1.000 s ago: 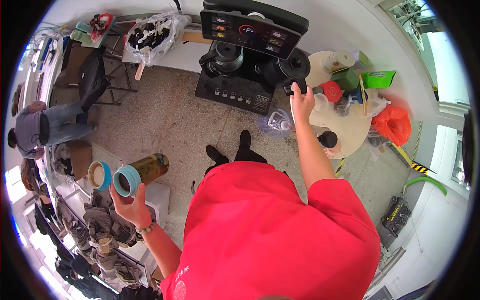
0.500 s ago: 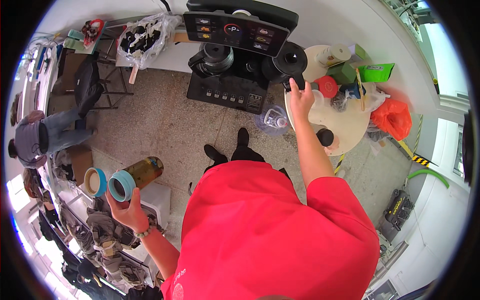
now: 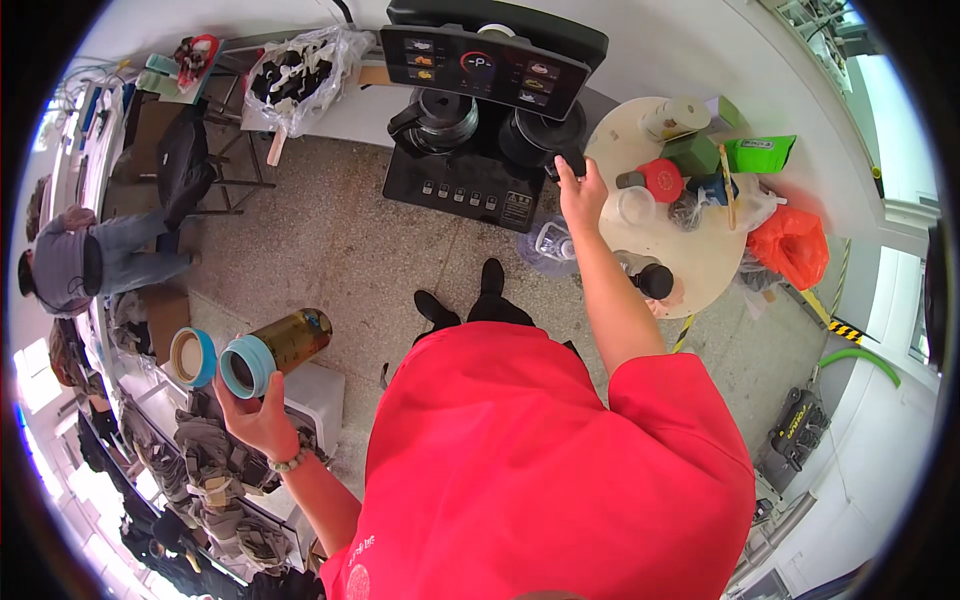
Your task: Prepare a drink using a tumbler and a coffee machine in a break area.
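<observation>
My left hand point(image 3: 262, 425) grips an open drinking bottle point(image 3: 290, 340) near its light-blue collar; the bottle is tilted and its body looks brownish-green. Beside its mouth is a blue lid point(image 3: 192, 357) with a pale inside; whether a hinge joins them is hidden. My right hand point(image 3: 582, 200) is closed about the handle of a black kettle point(image 3: 543, 135), which rests on the right side of a black tea stove point(image 3: 460, 190). On the stove's left side stands a glass kettle point(image 3: 445, 120) with a dark lid and handle.
A round cream table point(image 3: 700, 270) holds a lidded dark bottle point(image 3: 652, 280), a clear cup point(image 3: 636, 206), a red container point(image 3: 663, 180) and boxes. A large clear water jug point(image 3: 548, 245) stands on the floor. Another person point(image 3: 75, 260) is at the far left.
My right hand has brought the black kettle left, from beside the table's edge onto the stove. My left hand keeps the bottle almost in place.
</observation>
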A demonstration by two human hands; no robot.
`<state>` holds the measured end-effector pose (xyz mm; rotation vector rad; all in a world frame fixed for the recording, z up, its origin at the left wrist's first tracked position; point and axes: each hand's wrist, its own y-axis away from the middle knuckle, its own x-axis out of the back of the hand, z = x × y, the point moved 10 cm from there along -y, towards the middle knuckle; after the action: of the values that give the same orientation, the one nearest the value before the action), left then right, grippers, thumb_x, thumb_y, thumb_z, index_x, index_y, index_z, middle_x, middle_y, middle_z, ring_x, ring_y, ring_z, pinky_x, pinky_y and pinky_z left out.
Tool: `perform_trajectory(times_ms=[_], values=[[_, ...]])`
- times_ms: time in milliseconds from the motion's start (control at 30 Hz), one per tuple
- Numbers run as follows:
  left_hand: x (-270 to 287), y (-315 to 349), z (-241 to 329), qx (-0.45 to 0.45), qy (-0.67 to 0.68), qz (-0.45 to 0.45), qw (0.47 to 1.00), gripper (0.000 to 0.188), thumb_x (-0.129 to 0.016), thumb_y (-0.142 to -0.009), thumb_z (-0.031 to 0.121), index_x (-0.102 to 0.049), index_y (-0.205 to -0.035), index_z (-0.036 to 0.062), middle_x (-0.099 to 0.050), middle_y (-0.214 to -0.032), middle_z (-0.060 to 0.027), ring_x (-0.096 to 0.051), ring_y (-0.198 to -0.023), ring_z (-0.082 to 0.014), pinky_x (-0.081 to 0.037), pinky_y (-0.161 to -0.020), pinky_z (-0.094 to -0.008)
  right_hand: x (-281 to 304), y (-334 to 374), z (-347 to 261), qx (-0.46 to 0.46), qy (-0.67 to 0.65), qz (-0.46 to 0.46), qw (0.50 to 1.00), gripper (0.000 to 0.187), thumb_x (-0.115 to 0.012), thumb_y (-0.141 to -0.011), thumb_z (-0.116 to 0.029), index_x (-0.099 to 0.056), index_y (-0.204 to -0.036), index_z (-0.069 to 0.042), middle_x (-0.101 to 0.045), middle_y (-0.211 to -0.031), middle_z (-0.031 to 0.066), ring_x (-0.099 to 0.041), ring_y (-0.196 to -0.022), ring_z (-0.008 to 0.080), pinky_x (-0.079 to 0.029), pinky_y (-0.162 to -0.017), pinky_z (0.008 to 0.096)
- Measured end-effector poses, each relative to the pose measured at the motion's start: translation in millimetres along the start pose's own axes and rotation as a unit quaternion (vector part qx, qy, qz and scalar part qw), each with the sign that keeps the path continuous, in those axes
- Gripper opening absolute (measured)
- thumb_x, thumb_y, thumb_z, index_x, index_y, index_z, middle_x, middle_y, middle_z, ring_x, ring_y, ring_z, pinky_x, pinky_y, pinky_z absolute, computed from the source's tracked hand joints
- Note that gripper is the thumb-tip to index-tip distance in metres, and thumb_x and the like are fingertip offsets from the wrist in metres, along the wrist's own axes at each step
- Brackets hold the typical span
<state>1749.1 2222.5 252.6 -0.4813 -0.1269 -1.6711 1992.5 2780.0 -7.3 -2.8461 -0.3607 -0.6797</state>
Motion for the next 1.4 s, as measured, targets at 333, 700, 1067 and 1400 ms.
perform_trajectory(times_ms=[333,700,1067,1400], values=[[12,-3,-6,0.002,-0.025,0.003,1.000,0.078,-0.078,-0.077,-0.014,-0.050,-0.149,-0.0087,-0.061,-0.143,-0.0176,-0.061,-0.131,-0.0284,-0.047,-0.114,-0.0414,-27,-60,4,0.033,0.019,-0.147,0.988,0.045,-0.080,-0.092,-0.040,-0.069,-0.112,-0.001,-0.074,-0.083,0.0130,-0.072,-0.072,0.0241,-0.056,-0.068,0.0370],[24,-7,-11,0.019,-0.018,0.012,1.000,0.083,-0.080,-0.069,-0.016,-0.050,-0.147,-0.0096,-0.060,-0.145,-0.0240,-0.059,-0.135,-0.0340,-0.044,-0.118,-0.0455,-39,-40,8,0.046,0.061,-0.143,0.987,0.051,-0.078,-0.093,-0.044,-0.067,-0.114,0.001,-0.074,-0.092,0.0263,-0.073,-0.088,0.0427,-0.056,-0.074,0.0473],[26,-16,-19,0.021,-0.014,0.006,1.000,0.083,-0.080,-0.070,-0.015,-0.050,-0.147,-0.0101,-0.060,-0.145,-0.0234,-0.059,-0.135,-0.0336,-0.045,-0.117,-0.0447,-60,16,-40,0.015,0.217,-0.022,0.976,0.056,-0.067,-0.099,-0.051,-0.058,-0.110,0.004,-0.070,-0.100,0.0319,-0.068,-0.094,0.0533,-0.055,-0.080,0.0584],[32,-19,-15,-0.003,-0.009,-0.013,1.000,0.082,-0.080,-0.070,-0.014,-0.050,-0.146,-0.0109,-0.060,-0.145,-0.0243,-0.059,-0.136,-0.0346,-0.045,-0.117,-0.0455,-45,19,-36,0.080,0.190,-0.018,0.978,0.054,-0.068,-0.098,-0.049,-0.061,-0.112,0.003,-0.071,-0.095,0.0273,-0.070,-0.094,0.0475,-0.055,-0.082,0.0563]])
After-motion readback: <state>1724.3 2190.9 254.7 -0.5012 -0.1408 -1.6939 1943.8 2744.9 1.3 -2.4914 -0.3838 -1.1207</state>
